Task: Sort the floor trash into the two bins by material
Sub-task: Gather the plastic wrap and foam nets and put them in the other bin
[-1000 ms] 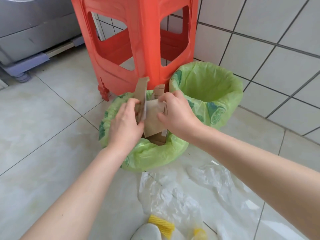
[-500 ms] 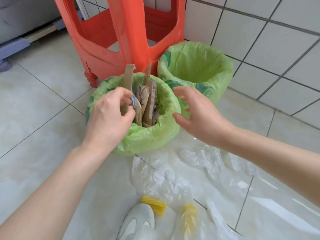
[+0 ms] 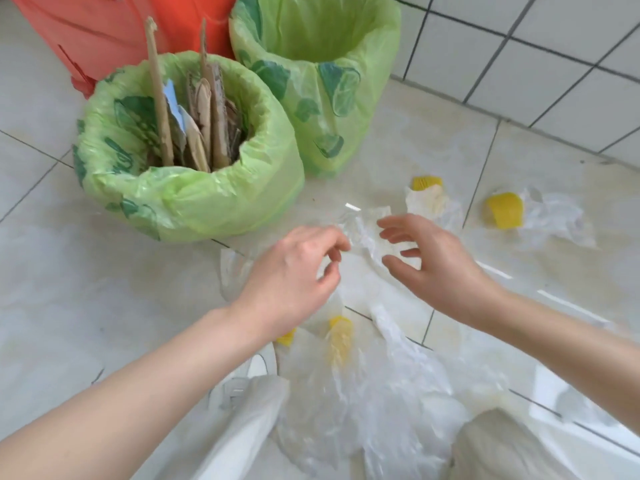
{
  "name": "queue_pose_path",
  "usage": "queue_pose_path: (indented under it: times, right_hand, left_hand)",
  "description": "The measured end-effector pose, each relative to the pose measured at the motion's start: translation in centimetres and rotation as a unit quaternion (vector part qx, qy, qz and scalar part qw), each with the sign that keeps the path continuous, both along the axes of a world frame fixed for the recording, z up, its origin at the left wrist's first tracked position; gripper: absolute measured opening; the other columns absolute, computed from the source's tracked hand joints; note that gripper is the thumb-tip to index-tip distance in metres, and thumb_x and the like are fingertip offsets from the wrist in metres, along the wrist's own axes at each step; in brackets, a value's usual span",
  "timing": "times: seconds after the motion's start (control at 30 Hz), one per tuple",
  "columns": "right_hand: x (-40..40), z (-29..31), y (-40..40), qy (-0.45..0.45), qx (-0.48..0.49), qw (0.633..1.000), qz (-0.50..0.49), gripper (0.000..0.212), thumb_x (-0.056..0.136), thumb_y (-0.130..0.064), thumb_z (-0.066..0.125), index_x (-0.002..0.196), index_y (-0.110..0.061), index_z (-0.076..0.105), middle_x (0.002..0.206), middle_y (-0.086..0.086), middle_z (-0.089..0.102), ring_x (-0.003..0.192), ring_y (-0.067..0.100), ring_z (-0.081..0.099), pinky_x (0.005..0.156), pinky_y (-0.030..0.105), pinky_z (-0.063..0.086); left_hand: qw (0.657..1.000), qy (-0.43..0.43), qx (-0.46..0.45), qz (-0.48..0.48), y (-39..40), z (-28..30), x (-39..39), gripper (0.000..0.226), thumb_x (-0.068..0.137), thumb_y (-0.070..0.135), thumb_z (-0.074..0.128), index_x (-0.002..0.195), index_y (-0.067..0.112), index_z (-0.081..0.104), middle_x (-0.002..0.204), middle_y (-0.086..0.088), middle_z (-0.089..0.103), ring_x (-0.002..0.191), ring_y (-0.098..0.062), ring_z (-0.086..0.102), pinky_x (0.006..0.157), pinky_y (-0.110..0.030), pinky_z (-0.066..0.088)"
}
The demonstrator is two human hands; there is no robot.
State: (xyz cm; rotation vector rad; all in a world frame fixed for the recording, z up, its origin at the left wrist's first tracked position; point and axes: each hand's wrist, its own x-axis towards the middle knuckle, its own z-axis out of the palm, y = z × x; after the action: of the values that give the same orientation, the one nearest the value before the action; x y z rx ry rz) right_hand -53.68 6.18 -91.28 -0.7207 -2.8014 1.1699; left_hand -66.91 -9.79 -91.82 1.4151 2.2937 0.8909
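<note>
A pale, glossy tiled floor (image 3: 62,278) with thin dark grout lines fills the view. At about 10 o'clock a bin lined with a green bag (image 3: 194,199) stands on it, packed with upright cardboard pieces (image 3: 207,116). Just beside it, at 12 o'clock, stands a second green-lined bin (image 3: 332,109). Behind both, at 11 o'clock, the base of an orange plastic stool (image 3: 93,32) rests on the tiles. Crumpled clear plastic bags (image 3: 398,386) lie spread from the centre down to 6 o'clock. At 2 o'clock lie two more plastic wrappers with yellow parts (image 3: 504,211), near each other.
</note>
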Motion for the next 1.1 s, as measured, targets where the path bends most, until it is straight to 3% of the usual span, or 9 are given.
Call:
queue_pose_path:
  times: [0.13,0.23,0.33,0.4,0.5,0.63,0.8,0.93,1.1]
  right_hand:
    - [4.1,-3.1,-0.7,-0.092,-0.004,0.995,0.027,0.048,0.085,-0.024,0.066,0.129,-0.018,0.049,0.116,-0.002,0.057,0.109,0.014,0.056,0.093,0.022,0.042]
    - [7.0,-5.4,-1.9,-0.231,-0.022,0.97,0.067,0.075,0.079,-0.049,0.067,0.14,-0.019,0.034,0.129,0.003,0.045,0.119,0.024,0.048,0.101,0.03,0.038]
    - [9.7,-7.5,-3.9,-0.294,0.001,0.948,0.124,0.1,0.073,-0.061,0.066,0.148,-0.022,0.012,0.142,0.003,0.026,0.128,0.029,0.034,0.108,0.036,0.032]
    - [11.1,-8.8,-5.7,-0.301,0.037,0.942,0.148,0.107,0.07,-0.061,0.068,0.147,-0.024,0.004,0.147,0.003,0.018,0.133,0.029,0.026,0.108,0.037,0.034]
    - [12.5,-10.8,-7.0,-0.304,0.112,0.933,0.16,0.119,0.048,-0.063,0.079,0.144,-0.022,0.021,0.144,0.009,0.037,0.131,0.036,0.04,0.098,0.04,0.049]
    - [13.3,-12.7,-5.8,-0.27,0.157,0.942,0.124,0.11,0.046,-0.066,0.078,0.139,-0.018,0.044,0.142,0.008,0.048,0.129,0.035,0.048,0.095,0.042,0.05]
    - [13.5,-13.0,-2.0,-0.256,0.168,0.951,0.03,0.089,0.07,-0.052,0.071,0.143,-0.016,0.033,0.15,0.011,0.038,0.134,0.04,0.039,0.101,0.049,0.045]
    - [13.7,-12.9,1.4,-0.256,0.147,0.955,-0.039,0.08,0.089,-0.045,0.053,0.152,-0.019,0.009,0.16,0.008,0.007,0.146,0.034,0.005,0.118,0.043,0.016]
    - [14.8,-11.8,3.9,-0.229,0.149,0.956,-0.102,0.071,0.093,-0.045,0.046,0.15,-0.016,0.014,0.157,0.01,0.016,0.145,0.036,0.01,0.118,0.047,0.018]
  left_hand:
    - [0.979,-0.019,-0.132,-0.156,0.2,-3.4,3.3,0.025,0.081,0.023,0.055,0.105,0.025,0.057,0.095,0.011,0.061,0.095,-0.015,0.054,0.079,-0.038,0.05]
    - [0.928,0.031,-0.234,-0.286,-0.5,-5.3,5.7,0.045,0.079,0.031,0.062,0.122,0.025,0.05,0.121,0.003,0.051,0.113,-0.021,0.044,0.091,-0.038,0.045]
    - [0.86,0.101,-0.317,-0.387,-1.7,-7.2,7.7,0.085,0.072,0.035,0.073,0.141,0.03,0.024,0.154,-0.003,0.01,0.138,-0.034,0.016,0.11,-0.047,0.028]
    - [0.807,0.152,-0.363,-0.44,-2.3,-8.7,8.5,0.108,0.07,0.035,0.078,0.147,0.036,0.002,0.157,0.0,-0.019,0.143,-0.041,-0.008,0.114,-0.058,0.011]
    - [0.774,0.203,-0.382,-0.463,-2.7,-10.9,8.7,0.112,0.076,0.034,0.073,0.146,0.04,-0.013,0.155,0.001,-0.028,0.139,-0.043,-0.025,0.111,-0.066,0.002]
    - [0.799,0.206,-0.364,-0.432,-1.8,-12.4,7.6,0.099,0.083,0.039,0.061,0.144,0.045,-0.017,0.157,0.004,-0.025,0.138,-0.038,-0.031,0.11,-0.061,-0.007]
    - [0.831,0.181,-0.37,-0.374,1.4,-12.7,5.6,0.092,0.084,0.055,0.053,0.143,0.05,-0.017,0.151,0.012,-0.035,0.138,-0.031,-0.034,0.114,-0.054,-0.01]
    - [0.849,0.179,-0.364,-0.338,4.6,-12.7,4.8,0.084,0.087,0.057,0.047,0.145,0.047,-0.014,0.149,0.013,-0.035,0.14,-0.029,-0.03,0.115,-0.056,-0.006]
    - [0.886,0.177,-0.317,-0.289,6.5,-12.5,4.2,0.079,0.092,0.051,0.045,0.146,0.044,-0.012,0.157,0.011,-0.021,0.144,-0.025,-0.023,0.119,-0.046,-0.001]
